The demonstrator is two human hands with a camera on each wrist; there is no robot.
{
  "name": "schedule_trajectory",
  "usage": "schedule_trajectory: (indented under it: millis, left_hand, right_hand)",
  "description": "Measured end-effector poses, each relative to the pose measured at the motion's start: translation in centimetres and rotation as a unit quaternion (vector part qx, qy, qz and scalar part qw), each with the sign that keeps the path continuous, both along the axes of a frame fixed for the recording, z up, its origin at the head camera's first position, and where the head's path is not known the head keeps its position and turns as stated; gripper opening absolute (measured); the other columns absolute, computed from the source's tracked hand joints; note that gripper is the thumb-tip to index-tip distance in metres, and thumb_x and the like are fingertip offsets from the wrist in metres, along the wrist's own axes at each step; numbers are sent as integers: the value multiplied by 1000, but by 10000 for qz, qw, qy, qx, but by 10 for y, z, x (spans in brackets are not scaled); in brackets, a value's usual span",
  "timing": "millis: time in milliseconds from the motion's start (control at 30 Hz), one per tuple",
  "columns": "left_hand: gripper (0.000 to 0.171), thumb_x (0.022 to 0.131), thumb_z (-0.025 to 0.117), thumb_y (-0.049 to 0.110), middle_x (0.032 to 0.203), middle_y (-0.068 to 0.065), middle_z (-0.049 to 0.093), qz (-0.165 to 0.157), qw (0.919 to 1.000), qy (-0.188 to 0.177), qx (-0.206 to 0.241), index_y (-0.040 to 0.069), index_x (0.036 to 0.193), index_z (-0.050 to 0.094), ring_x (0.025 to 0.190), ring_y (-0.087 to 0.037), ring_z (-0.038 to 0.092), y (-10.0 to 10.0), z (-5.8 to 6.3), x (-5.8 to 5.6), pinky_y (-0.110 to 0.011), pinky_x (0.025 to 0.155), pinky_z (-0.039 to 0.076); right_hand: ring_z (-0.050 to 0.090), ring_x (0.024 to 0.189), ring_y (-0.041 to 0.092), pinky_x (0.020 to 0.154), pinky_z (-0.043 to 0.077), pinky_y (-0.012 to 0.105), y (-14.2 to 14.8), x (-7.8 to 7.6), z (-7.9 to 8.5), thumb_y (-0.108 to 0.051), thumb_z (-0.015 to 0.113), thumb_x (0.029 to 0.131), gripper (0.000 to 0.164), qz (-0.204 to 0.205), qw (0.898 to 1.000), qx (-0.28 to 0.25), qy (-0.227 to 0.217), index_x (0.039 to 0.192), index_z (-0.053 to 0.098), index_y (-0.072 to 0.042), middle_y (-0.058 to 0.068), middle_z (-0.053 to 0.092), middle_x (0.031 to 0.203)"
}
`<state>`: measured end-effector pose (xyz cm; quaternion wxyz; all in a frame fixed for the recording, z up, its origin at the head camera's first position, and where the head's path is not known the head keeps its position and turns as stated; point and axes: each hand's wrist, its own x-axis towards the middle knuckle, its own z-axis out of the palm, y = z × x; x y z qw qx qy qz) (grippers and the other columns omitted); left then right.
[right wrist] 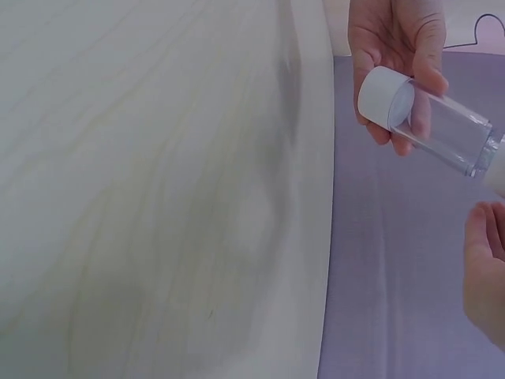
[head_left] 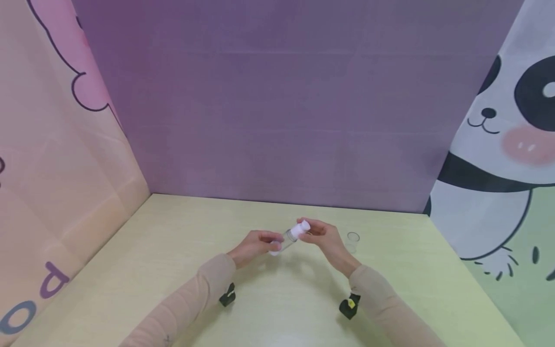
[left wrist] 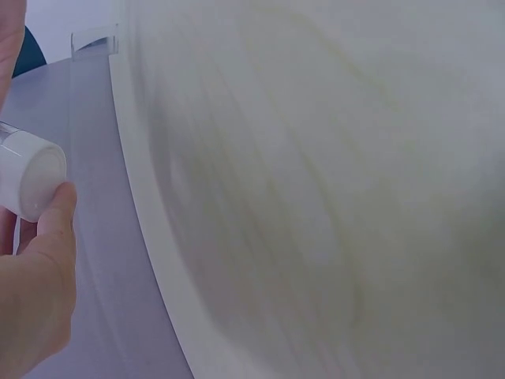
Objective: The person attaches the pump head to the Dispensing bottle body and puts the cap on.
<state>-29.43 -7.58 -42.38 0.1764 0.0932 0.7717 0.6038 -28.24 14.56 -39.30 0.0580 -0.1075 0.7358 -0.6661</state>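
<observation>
A clear bottle with a white base and a white top is held tilted above the table, its top end up and to the right. My left hand grips the base end; the right wrist view shows its thumb and fingers round the white base. Around the white top are the fingers and thumb of my right hand. The right wrist view cuts off part of that right hand at its edge. In the left wrist view, a left fingertip touches the white base.
A small clear cup-like piece stands on the pale wooden table, to the right of my right hand. A purple backdrop rises behind the table, with printed cartoon panels on the left and right.
</observation>
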Motion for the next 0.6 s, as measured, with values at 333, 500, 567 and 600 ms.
schedule_trajectory:
  millis: [333,500,567,600]
  left_hand:
    - [32,83,68,25,121,-6,59,-131,9998,157,14,14,113,65,105,-21,54,-1,-2,2,-45,94,42]
    - [32,83,68,25,121,-5,59,-90,9999,120,-3,15,113,65,105,-21,54,0,-1,3,-45,95,41]
    - [32,82,68,27,122,-5,59,-57,9999,123,-40,16,113,65,105,-21,54,0,0,2,-46,94,41]
    - [32,82,68,27,122,-5,59,-32,9999,98,-48,17,113,65,105,-22,53,1,0,2,-45,94,41]
  right_hand:
    - [61,102,11,92,46,31,-2,-1,0,-5,71,77,49,128,9994,-321,-34,124,55,-4,10,58,125]
    - [62,100,10,89,47,29,-3,-2,-1,-5,71,77,48,130,9992,-366,-18,122,55,-3,11,60,123]
    - [62,100,10,89,48,29,-3,-2,-1,-5,71,76,48,111,9994,-342,11,122,56,-3,10,61,122]
    - [62,100,10,89,48,29,-4,-2,0,-5,71,76,48,91,9994,-345,10,121,56,-3,9,61,121]
